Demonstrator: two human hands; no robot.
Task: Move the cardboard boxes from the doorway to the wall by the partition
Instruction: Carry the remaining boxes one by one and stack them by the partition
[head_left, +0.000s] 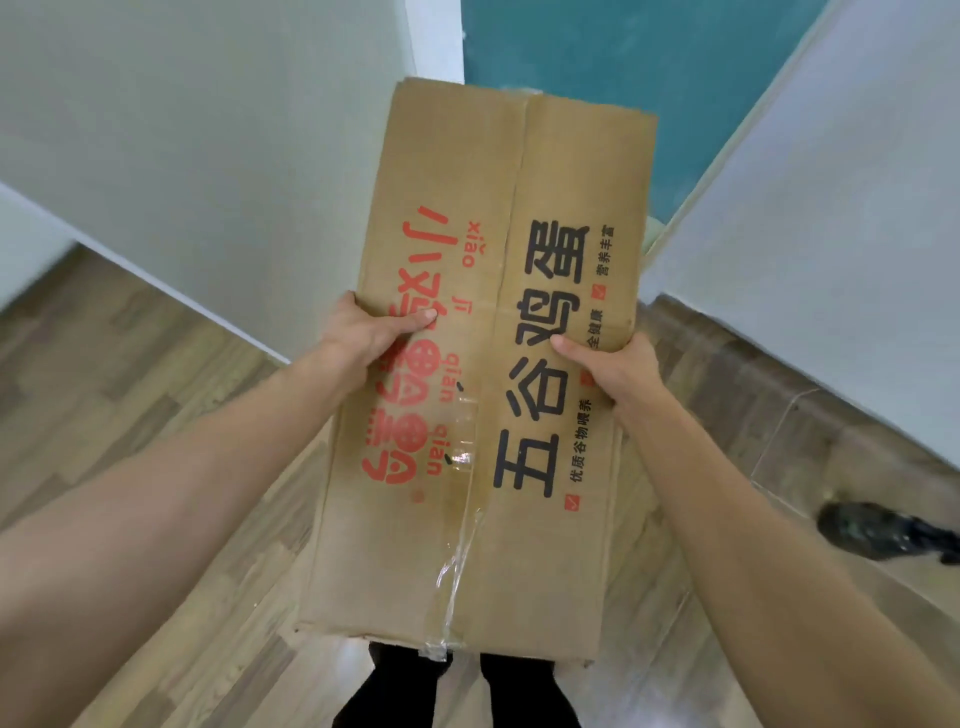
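A cardboard box (483, 374), printed with red and black characters and sealed along its middle seam with clear tape, is held in the air between both hands. Its left edge is gripped by the left hand (369, 338) and its right edge by the right hand (613, 369), each thumb pressed on the top face. A wood-patterned floor (171, 415) is seen below, white partition panels (197, 130) stand on either side, and a teal wall (649, 62) lies beyond. A dark shoe (883, 530) is seen at the right.

Cardboard box (483, 364) was held above the floor (156, 415), left hand (371, 338) on its left edge, right hand (615, 366) on its right edge; walls stood left (208, 130) and right (831, 208) of it
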